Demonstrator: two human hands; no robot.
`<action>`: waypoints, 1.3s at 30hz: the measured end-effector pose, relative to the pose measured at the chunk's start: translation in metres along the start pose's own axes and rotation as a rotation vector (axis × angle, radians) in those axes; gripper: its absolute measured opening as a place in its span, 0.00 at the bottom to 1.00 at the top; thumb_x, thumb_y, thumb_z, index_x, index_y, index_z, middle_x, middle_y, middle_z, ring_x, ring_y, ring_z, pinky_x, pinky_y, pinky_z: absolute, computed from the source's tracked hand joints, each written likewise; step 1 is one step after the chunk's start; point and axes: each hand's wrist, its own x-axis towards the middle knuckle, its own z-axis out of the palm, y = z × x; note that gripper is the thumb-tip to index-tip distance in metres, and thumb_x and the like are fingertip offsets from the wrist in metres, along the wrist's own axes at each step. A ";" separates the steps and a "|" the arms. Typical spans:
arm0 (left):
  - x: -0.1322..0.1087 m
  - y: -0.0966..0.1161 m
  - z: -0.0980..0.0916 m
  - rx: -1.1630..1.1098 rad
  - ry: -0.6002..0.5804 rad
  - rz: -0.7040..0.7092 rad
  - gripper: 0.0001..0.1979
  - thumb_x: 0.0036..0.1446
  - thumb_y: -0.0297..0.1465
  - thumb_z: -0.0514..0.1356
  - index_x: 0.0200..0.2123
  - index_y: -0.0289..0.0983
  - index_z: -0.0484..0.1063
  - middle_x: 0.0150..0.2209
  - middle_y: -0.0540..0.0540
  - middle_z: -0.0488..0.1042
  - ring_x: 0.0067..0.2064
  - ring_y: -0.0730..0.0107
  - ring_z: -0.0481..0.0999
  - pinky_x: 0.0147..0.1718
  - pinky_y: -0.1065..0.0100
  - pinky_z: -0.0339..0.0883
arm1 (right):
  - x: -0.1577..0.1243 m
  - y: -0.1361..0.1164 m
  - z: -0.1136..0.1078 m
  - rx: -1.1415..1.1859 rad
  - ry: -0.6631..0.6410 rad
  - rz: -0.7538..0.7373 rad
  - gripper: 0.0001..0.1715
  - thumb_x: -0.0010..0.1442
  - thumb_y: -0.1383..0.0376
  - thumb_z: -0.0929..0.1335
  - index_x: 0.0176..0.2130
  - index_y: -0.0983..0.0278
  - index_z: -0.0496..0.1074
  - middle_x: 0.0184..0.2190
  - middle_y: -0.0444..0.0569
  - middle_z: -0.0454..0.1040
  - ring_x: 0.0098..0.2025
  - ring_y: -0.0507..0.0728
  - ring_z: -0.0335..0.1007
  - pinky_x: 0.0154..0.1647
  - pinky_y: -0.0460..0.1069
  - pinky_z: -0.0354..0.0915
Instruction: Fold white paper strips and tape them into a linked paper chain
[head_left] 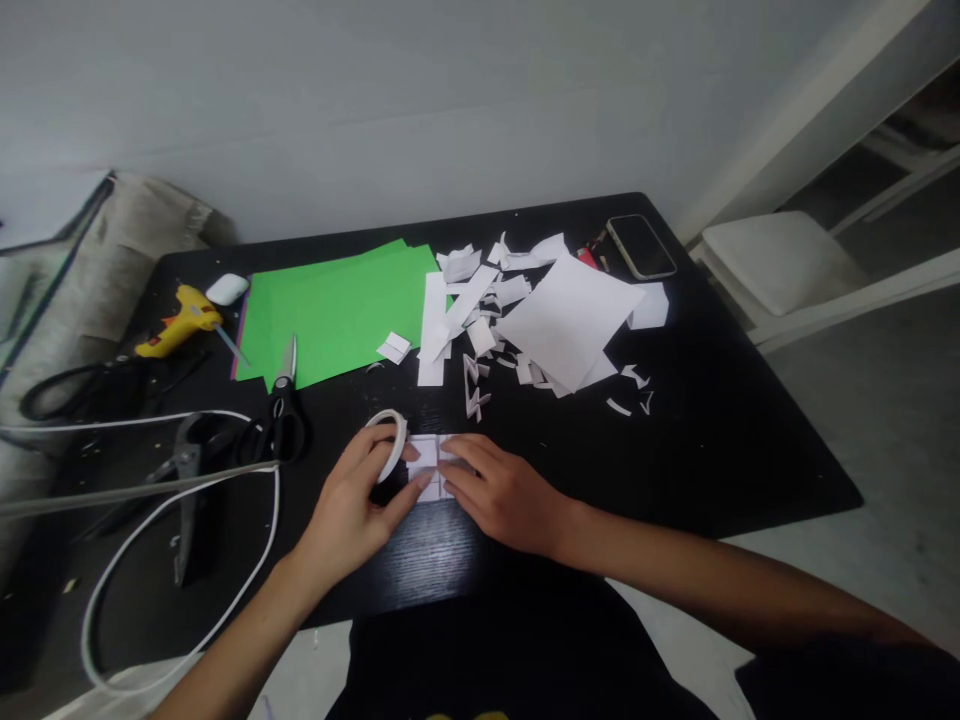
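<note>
My left hand (352,505) is closed around a white roll of tape (390,440), held upright on the black table (697,440). Just right of the roll lies a small white folded paper piece (429,462). My right hand (504,492) lies on top of that piece with its fingers stretched flat, pressing it down. The two hands almost touch over the paper.
Green paper sheets (337,305), black scissors (283,405), a yellow glue gun (180,322) and a white cable (180,560) lie to the left. White sheets and scraps (562,320) and a phone (641,246) lie behind. A white chair (780,262) stands at the right.
</note>
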 end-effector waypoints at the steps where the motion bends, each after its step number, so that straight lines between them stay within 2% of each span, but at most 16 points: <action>1: -0.001 -0.002 -0.002 0.010 -0.025 0.030 0.11 0.65 0.36 0.66 0.49 0.40 0.76 0.55 0.40 0.75 0.57 0.53 0.78 0.57 0.54 0.74 | 0.000 0.000 0.000 -0.004 0.002 -0.005 0.15 0.73 0.72 0.63 0.50 0.74 0.78 0.50 0.63 0.77 0.57 0.63 0.74 0.61 0.56 0.76; 6: -0.004 -0.014 -0.009 0.067 -0.146 0.147 0.21 0.64 0.39 0.68 0.57 0.40 0.75 0.60 0.37 0.76 0.60 0.49 0.77 0.60 0.48 0.72 | 0.000 0.001 -0.001 -0.029 -0.004 0.007 0.13 0.72 0.71 0.65 0.50 0.72 0.79 0.51 0.60 0.80 0.59 0.64 0.74 0.62 0.58 0.75; 12: -0.003 -0.021 -0.003 0.079 -0.121 0.243 0.22 0.64 0.38 0.68 0.60 0.39 0.74 0.59 0.36 0.78 0.58 0.48 0.78 0.57 0.48 0.73 | -0.004 0.003 0.000 -0.001 0.021 0.013 0.15 0.73 0.69 0.66 0.54 0.71 0.78 0.55 0.59 0.81 0.62 0.62 0.74 0.66 0.58 0.73; 15: -0.002 -0.021 0.001 0.088 -0.101 0.273 0.22 0.65 0.37 0.68 0.60 0.39 0.75 0.58 0.36 0.78 0.58 0.49 0.79 0.56 0.49 0.73 | -0.005 0.003 -0.001 0.012 0.021 0.006 0.14 0.73 0.70 0.66 0.52 0.73 0.78 0.54 0.60 0.81 0.62 0.61 0.75 0.68 0.57 0.72; 21: 0.000 -0.021 0.001 0.098 -0.107 0.300 0.21 0.65 0.37 0.68 0.59 0.38 0.75 0.59 0.36 0.77 0.57 0.50 0.79 0.56 0.50 0.74 | -0.005 0.002 -0.003 0.041 0.007 0.060 0.12 0.73 0.69 0.66 0.50 0.72 0.77 0.50 0.61 0.79 0.61 0.62 0.75 0.65 0.58 0.74; 28: 0.003 -0.017 -0.002 0.100 -0.108 0.308 0.13 0.67 0.31 0.65 0.54 0.37 0.77 0.58 0.37 0.77 0.55 0.54 0.79 0.55 0.52 0.73 | -0.004 0.002 -0.006 -0.017 0.028 -0.007 0.10 0.73 0.70 0.66 0.50 0.71 0.76 0.52 0.61 0.77 0.61 0.62 0.74 0.66 0.57 0.74; 35: 0.002 -0.018 0.001 0.094 -0.082 0.307 0.15 0.67 0.30 0.66 0.56 0.38 0.77 0.57 0.38 0.78 0.54 0.55 0.79 0.55 0.54 0.73 | -0.007 0.003 -0.003 -0.085 -0.002 -0.059 0.14 0.74 0.71 0.65 0.55 0.71 0.75 0.58 0.61 0.76 0.64 0.63 0.72 0.66 0.58 0.73; 39: 0.001 -0.018 0.003 0.097 -0.067 0.304 0.14 0.66 0.30 0.66 0.54 0.38 0.77 0.56 0.39 0.79 0.52 0.55 0.80 0.53 0.54 0.74 | -0.007 0.003 -0.002 -0.109 -0.001 -0.058 0.15 0.72 0.72 0.66 0.55 0.75 0.76 0.57 0.63 0.76 0.62 0.64 0.73 0.68 0.57 0.72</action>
